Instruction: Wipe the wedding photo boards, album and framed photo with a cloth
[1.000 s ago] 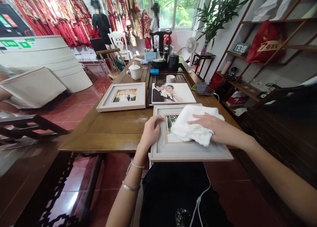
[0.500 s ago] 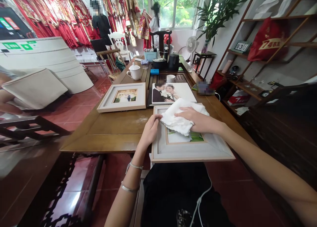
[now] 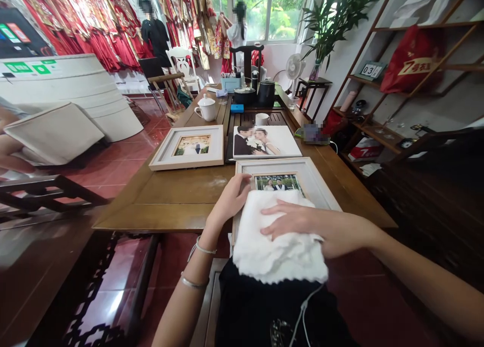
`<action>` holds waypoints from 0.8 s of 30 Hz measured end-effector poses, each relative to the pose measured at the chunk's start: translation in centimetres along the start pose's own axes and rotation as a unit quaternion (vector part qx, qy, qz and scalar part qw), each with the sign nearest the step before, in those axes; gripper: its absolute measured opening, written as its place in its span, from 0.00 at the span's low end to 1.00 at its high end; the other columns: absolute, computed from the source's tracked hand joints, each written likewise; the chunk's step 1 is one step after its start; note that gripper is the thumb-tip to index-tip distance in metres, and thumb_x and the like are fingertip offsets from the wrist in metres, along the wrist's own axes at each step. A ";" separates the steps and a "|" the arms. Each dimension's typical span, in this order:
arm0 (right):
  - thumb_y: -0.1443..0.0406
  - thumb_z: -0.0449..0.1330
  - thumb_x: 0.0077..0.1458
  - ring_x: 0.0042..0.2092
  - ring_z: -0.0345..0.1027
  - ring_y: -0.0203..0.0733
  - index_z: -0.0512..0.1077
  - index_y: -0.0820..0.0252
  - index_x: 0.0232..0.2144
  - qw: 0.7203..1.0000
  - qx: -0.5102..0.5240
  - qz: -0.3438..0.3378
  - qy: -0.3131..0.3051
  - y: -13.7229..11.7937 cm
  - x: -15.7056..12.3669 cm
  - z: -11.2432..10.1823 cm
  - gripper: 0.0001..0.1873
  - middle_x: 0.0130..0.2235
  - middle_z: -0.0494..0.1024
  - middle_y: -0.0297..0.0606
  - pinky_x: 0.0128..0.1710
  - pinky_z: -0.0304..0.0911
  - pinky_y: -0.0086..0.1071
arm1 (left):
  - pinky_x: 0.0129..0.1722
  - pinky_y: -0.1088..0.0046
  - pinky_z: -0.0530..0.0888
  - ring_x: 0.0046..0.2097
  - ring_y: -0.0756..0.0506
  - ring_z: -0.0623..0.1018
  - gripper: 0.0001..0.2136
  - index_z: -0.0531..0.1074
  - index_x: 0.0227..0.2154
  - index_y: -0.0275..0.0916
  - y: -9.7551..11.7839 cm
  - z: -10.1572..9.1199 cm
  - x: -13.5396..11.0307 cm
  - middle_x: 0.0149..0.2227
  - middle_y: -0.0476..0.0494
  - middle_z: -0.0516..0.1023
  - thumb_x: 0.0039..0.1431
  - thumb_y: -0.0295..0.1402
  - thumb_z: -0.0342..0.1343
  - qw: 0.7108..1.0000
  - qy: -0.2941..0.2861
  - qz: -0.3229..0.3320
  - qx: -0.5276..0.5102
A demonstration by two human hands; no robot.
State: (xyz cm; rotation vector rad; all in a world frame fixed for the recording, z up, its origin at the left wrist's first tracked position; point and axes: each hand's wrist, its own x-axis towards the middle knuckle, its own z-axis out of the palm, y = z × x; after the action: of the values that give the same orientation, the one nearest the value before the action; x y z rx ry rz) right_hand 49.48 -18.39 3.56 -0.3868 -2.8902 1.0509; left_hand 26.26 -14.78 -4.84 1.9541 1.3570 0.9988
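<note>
A white-bordered picture frame (image 3: pixel 321 183) with a light wooden rim lies at the table's near edge. Its small photo shows two people outdoors. My left hand (image 3: pixel 233 195) grips the frame's left side, fingers curled over the rim. Under my right hand (image 3: pixel 298 223) is a white cloth (image 3: pixel 257 251), held with the fingers spread over its top. The cloth covers the frame's lower part and hangs past its near edge, over my dark clothing. Part of the right thumb is hidden.
Left of it lies a second picture frame (image 3: pixel 215 153); behind, a photo panel (image 3: pixel 289 142). A lidded white mug (image 3: pixel 206 109), a small white cup (image 3: pixel 261 119) and a blue box (image 3: pixel 237 108) stand farther back on the wooden table (image 3: pixel 170 206). Two people stand near hanging red garments.
My right hand has drawn the cloth from the frame's upper part down over its near edge, uncovering the photo's top. My left hand stays at the left rim.
</note>
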 end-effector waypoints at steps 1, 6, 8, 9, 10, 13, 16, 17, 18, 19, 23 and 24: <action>0.71 0.58 0.51 0.67 0.50 0.47 0.66 0.51 0.58 1.000 0.002 0.006 -0.005 -0.5 -0.7 0.0 0.31 0.56 0.74 0.37 0.66 0.46 0.48 | 0.56 0.61 0.67 0.53 0.42 0.72 0.11 0.66 0.46 0.39 -0.1 0.2 -0.1 0.48 0.39 0.73 0.61 0.28 0.49 1.000 0.002 0.015 0.018; 0.66 0.59 0.53 0.63 0.58 0.49 0.71 0.44 0.53 0.990 -0.060 0.123 0.034 -1.6 -4.3 -0.1 0.24 0.56 0.74 0.32 0.60 0.59 0.43 | 0.57 0.59 0.67 0.54 0.41 0.70 0.10 0.67 0.45 0.40 -0.2 1.0 -0.5 0.49 0.39 0.71 0.61 0.25 0.49 0.997 0.023 0.042 0.062; 0.66 0.57 0.53 0.60 0.64 0.51 0.74 0.44 0.49 0.977 -0.113 0.168 0.067 -1.0 -5.2 -0.1 0.21 0.54 0.76 0.31 0.59 0.60 0.44 | 0.57 0.59 0.67 0.55 0.41 0.70 0.10 0.68 0.44 0.40 -0.1 1.0 -0.6 0.49 0.39 0.71 0.61 0.25 0.49 0.997 0.024 0.042 0.064; 0.67 0.57 0.52 0.57 0.66 0.52 0.75 0.46 0.47 0.967 -0.144 0.189 0.088 -0.5 -5.4 -0.2 0.20 0.52 0.77 0.33 0.58 0.60 0.46 | 0.57 0.59 0.67 0.55 0.41 0.71 0.10 0.68 0.44 0.40 -0.1 1.0 -0.6 0.49 0.39 0.71 0.61 0.25 0.49 0.997 0.023 0.043 0.063; 0.68 0.56 0.50 0.55 0.68 0.53 0.76 0.48 0.44 0.956 -0.177 0.209 0.109 0.1 -5.4 -0.2 0.19 0.50 0.78 0.35 0.57 0.60 0.47 | 0.57 0.59 0.67 0.54 0.41 0.71 0.10 0.69 0.43 0.40 -0.1 1.0 -0.6 0.49 0.40 0.72 0.61 0.25 0.49 0.997 0.023 0.044 0.060; 0.70 0.56 0.43 0.50 0.70 0.57 0.77 0.55 0.38 0.917 -0.274 0.249 0.147 2.2 -4.4 -0.6 0.18 0.45 0.80 0.42 0.53 0.62 0.50 | 0.55 0.59 0.68 0.53 0.41 0.72 0.10 0.70 0.42 0.40 0.0 0.8 -0.7 0.48 0.40 0.73 0.60 0.24 0.50 0.997 0.027 0.050 0.053; 0.69 0.57 0.42 0.47 0.70 0.58 0.75 0.58 0.33 0.887 -0.341 0.263 0.169 4.5 -2.4 -1.1 0.12 0.41 0.79 0.46 0.50 0.62 0.50 | 0.53 0.60 0.70 0.51 0.42 0.73 0.11 0.71 0.43 0.39 -0.1 0.8 -0.8 0.47 0.40 0.75 0.60 0.23 0.50 0.997 0.032 0.049 0.053; 0.68 0.57 0.43 0.46 0.70 0.58 0.74 0.59 0.32 0.882 -0.348 0.262 0.181 5.1 -1.6 -1.4 0.11 0.41 0.79 0.47 0.49 0.63 0.49 | 0.53 0.61 0.70 0.50 0.42 0.74 0.11 0.71 0.43 0.39 -0.1 0.8 -0.8 0.47 0.40 0.75 0.60 0.23 0.50 0.997 0.033 0.049 0.053; 0.68 0.56 0.43 0.46 0.70 0.57 0.73 0.59 0.33 0.881 -0.347 0.257 0.194 5.8 -0.8 -1.6 0.11 0.40 0.79 0.48 0.47 0.64 0.47 | 0.52 0.61 0.70 0.50 0.42 0.74 0.11 0.72 0.43 0.39 -0.1 0.8 -0.8 0.46 0.40 0.75 0.60 0.23 0.50 0.997 0.034 0.049 0.053; 0.69 0.56 0.43 0.46 0.70 0.56 0.73 0.60 0.33 0.882 -0.340 0.251 0.208 6.3 0.0 -1.9 0.11 0.41 0.79 0.48 0.45 0.65 0.45 | 0.52 0.61 0.71 0.50 0.42 0.74 0.11 0.72 0.43 0.39 -0.1 0.8 -0.8 0.46 0.40 0.76 0.60 0.23 0.50 0.997 0.035 0.049 0.053; 0.69 0.56 0.46 0.49 0.68 0.55 0.72 0.63 0.38 0.898 -0.309 0.200 0.241 7.7 3.5 -3.0 0.15 0.45 0.77 0.50 0.47 0.64 0.43 | 0.52 0.62 0.70 0.49 0.42 0.74 0.11 0.72 0.42 0.40 -0.1 0.7 -0.8 0.45 0.42 0.76 0.59 0.23 0.51 0.997 0.035 0.053 0.052; 0.69 0.56 0.46 0.51 0.68 0.55 0.72 0.63 0.41 0.903 -0.304 0.184 0.241 7.9 4.4 -3.2 0.17 0.46 0.77 0.50 0.49 0.64 0.43 | 0.52 0.62 0.70 0.49 0.42 0.74 0.11 0.73 0.41 0.39 -0.1 0.7 -0.8 0.45 0.42 0.76 0.59 0.23 0.52 0.997 0.035 0.054 0.052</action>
State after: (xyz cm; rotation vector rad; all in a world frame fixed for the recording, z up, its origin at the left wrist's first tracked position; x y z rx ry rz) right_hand 47.35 -9.48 0.75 -1.0732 -2.6441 -0.0099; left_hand 26.63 -15.47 -5.52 2.1078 1.3778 1.0749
